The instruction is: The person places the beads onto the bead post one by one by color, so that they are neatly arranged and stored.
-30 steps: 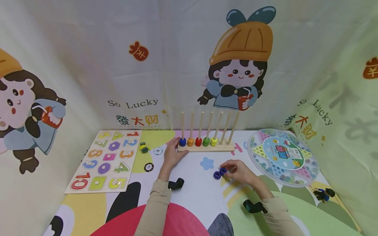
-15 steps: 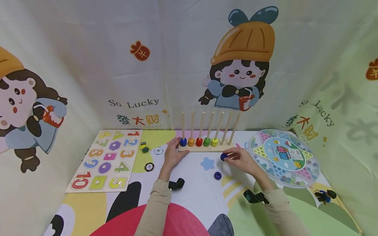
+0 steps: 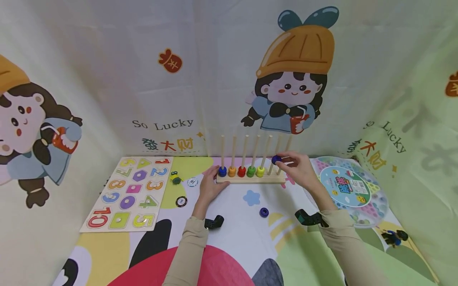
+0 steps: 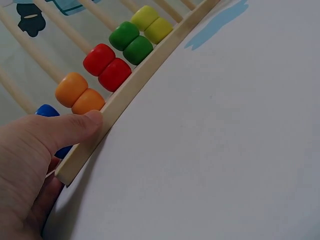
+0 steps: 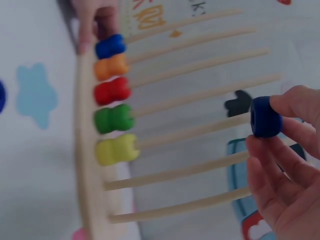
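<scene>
Beside the pegs (image 3: 266,153), right hand (image 3: 298,171) pinches bead (image 3: 276,159).

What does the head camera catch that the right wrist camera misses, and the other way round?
Only the head view shows the number puzzle board, the round marble game case and the left hand's whole hold on the peg rack's end. Only the right wrist view shows the bore through the dark blue bead and the fingertips pinching it. Both show the wooden peg rack with five bead-loaded pegs, and the right hand holding the bead up near the empty pegs.
</scene>
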Action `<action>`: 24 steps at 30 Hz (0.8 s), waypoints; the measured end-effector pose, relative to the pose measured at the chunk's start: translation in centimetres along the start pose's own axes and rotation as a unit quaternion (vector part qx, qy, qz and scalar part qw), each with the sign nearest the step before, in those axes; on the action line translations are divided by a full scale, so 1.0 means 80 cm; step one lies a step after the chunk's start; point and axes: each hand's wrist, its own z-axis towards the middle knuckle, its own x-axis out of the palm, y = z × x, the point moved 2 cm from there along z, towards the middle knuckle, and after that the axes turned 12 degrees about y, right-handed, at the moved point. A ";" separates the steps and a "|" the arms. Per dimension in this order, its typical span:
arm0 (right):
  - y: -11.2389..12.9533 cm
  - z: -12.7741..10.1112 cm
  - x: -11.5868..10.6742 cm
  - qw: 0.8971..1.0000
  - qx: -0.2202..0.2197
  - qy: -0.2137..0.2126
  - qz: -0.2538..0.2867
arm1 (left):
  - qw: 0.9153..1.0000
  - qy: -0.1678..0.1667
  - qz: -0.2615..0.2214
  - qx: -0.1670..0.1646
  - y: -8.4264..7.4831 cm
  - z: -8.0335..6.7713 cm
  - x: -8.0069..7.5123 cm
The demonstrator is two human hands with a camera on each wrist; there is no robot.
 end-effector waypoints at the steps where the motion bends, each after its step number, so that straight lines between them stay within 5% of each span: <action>1: 0.004 0.002 -0.004 1.000 -0.002 -0.007 -0.002 | 1.000 0.001 0.001 0.001 0.000 0.000 0.001; 12: 0.039 0.023 -0.028 0.985 -0.035 -0.163 -0.043 | 1.000 -0.002 0.006 0.010 0.001 0.003 0.000; 24: 0.045 0.051 -0.023 0.973 -0.016 -0.197 -0.119 | 1.000 0.004 -0.001 0.013 -0.001 -0.001 0.000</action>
